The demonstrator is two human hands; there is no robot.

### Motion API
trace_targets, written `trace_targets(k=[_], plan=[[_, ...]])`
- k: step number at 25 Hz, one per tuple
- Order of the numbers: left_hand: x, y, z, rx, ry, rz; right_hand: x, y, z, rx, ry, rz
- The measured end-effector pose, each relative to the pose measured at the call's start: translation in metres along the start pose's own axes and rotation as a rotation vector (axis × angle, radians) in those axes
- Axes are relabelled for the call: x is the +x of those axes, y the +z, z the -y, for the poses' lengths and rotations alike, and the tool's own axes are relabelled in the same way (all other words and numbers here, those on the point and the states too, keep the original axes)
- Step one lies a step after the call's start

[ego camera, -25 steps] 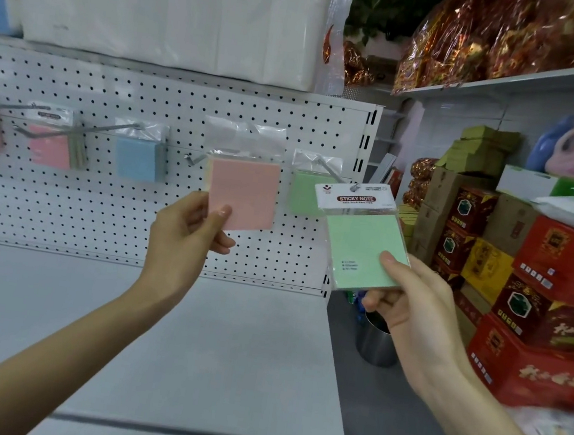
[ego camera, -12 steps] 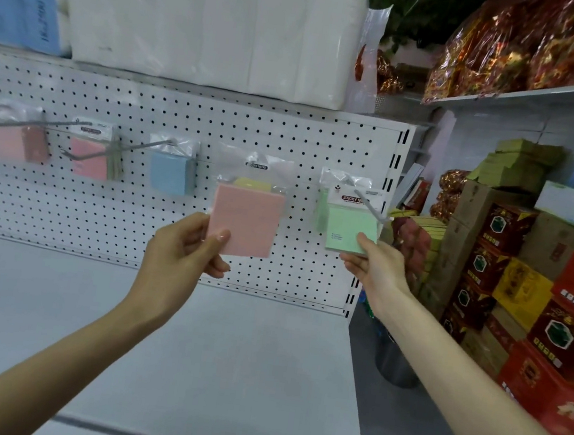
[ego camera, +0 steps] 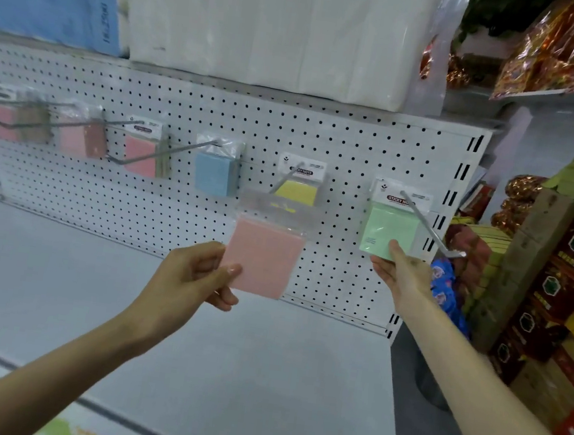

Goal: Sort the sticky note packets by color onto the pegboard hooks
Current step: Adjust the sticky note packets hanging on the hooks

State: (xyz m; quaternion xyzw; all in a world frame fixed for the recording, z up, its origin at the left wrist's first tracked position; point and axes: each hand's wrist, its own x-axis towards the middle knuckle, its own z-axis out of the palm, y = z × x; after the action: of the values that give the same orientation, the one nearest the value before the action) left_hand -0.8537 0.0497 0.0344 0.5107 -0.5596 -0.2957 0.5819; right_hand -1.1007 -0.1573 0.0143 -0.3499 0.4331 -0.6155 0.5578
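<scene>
My left hand [ego camera: 194, 274] pinches the lower left corner of a pink sticky note packet [ego camera: 264, 256], held up in front of the white pegboard [ego camera: 354, 142]. My right hand [ego camera: 398, 274] holds the bottom edge of a green packet [ego camera: 388, 227] that hangs threaded on the rightmost hook [ego camera: 430, 227]. Behind the pink packet, a yellow packet [ego camera: 298, 191] hangs on its own hook. A blue packet [ego camera: 214, 173] and several pink packets [ego camera: 140, 158] hang further left.
A grey shelf board [ego camera: 85, 300] runs below the pegboard. White tissue bundles [ego camera: 274, 22] sit on the shelf above. Stacked red and yellow cartons [ego camera: 559, 297] crowd the right side, beside a dark bin on the floor. Bare hooks stick out toward me.
My right hand has slid the green packet back along the rightmost hook toward the board. The camera moved closer and left; the pink packet stays held in my left hand.
</scene>
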Motion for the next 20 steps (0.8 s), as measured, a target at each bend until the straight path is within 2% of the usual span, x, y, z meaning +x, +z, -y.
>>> trace_targets(k=[3,5,7,9,11,13,15,18,20], plan=[[-0.004,-0.006,0.006,0.001,-0.039,-0.005,-0.019,0.0,-0.013,0.016,0.142,0.017],[-0.009,-0.012,0.011,0.002,-0.054,0.022,-0.052,0.006,-0.03,-0.078,0.238,0.141],[-0.013,-0.023,0.015,-0.011,-0.06,0.06,-0.099,0.019,-0.047,-0.22,0.243,0.306],[-0.017,-0.038,0.022,-0.031,-0.061,0.084,-0.145,0.037,-0.055,-0.293,0.171,0.482],[-0.022,-0.062,0.031,-0.056,-0.064,0.099,-0.183,0.068,-0.062,-0.437,0.015,0.589],[-0.026,-0.096,0.042,-0.075,-0.077,0.113,-0.209,0.107,-0.077,-0.56,-0.138,0.595],[-0.027,-0.143,0.055,-0.023,-0.036,0.109,-0.227,0.156,-0.101,-0.564,-0.223,0.55],[-0.025,-0.23,0.074,0.317,0.095,0.032,-0.248,0.232,-0.139,-0.544,-0.259,0.523],[-0.012,-0.304,0.079,0.333,0.117,-0.012,-0.264,0.292,-0.161,-0.53,-0.258,0.533]])
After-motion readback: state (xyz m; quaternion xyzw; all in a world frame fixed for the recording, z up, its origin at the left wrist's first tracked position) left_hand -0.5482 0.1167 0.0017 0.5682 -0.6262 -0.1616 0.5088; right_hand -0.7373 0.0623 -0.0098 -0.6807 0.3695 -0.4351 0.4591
